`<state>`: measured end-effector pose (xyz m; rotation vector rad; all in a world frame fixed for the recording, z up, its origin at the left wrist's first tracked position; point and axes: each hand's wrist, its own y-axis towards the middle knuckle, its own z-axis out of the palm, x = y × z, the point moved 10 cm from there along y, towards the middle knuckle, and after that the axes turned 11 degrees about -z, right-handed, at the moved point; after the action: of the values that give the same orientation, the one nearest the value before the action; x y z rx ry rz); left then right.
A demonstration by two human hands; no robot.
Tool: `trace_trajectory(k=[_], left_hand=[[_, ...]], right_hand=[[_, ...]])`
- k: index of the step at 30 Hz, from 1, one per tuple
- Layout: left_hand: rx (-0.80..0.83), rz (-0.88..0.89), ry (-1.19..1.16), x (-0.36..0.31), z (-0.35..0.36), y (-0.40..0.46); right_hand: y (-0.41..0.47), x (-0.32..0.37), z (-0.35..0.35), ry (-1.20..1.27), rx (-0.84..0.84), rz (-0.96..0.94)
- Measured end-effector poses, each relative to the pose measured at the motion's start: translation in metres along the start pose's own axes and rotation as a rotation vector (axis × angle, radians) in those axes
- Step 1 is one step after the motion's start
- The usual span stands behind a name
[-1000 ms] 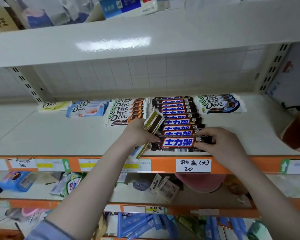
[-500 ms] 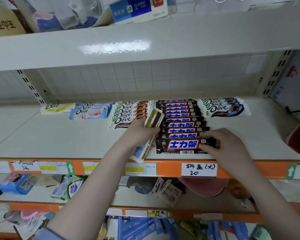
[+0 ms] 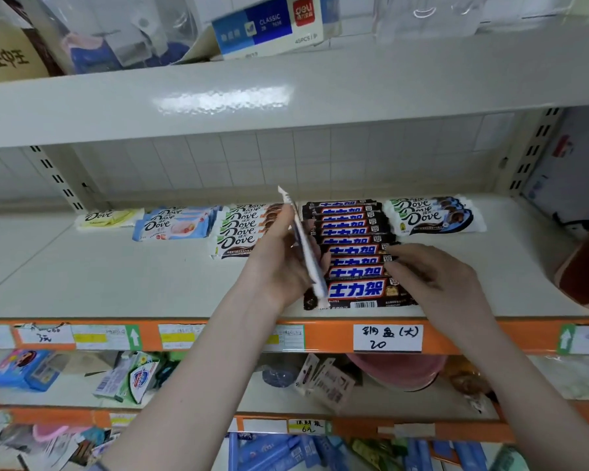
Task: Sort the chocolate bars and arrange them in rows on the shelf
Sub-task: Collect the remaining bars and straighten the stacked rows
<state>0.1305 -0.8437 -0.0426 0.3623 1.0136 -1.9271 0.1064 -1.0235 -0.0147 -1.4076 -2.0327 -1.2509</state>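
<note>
On the white shelf a row of dark Snickers bars runs front to back, with the front bar at the shelf's edge. My left hand grips a thin pack of bars edge-on, upright, just left of that row. My right hand rests with relaxed fingers on the right ends of the front bars. Rows of Dove bars lie at the back: yellow, blue, brown and dark blue.
An orange shelf lip with price labels runs along the front. A brown object stands at the shelf's right end. The upper shelf overhangs closely. Lower shelves hold assorted small goods.
My left hand has lifted and turned its pack from flat-tilted to upright and edge-on. My right hand has let go of the front Snickers bar and moved slightly back along the row.
</note>
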Motion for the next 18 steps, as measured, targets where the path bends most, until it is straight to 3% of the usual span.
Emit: trace_trajectory(k=[10, 18], left_hand=[[0.068, 0.031, -0.143, 0.012, 0.016, 0.016], [0.019, 0.096, 0.148, 0.018, 0.012, 0.022]], right_hand=[[-0.001, 0.014, 0.015, 0.32, 0.097, 0.036], [0.005, -0.005, -0.002, 0.396, -0.022, 0.103]])
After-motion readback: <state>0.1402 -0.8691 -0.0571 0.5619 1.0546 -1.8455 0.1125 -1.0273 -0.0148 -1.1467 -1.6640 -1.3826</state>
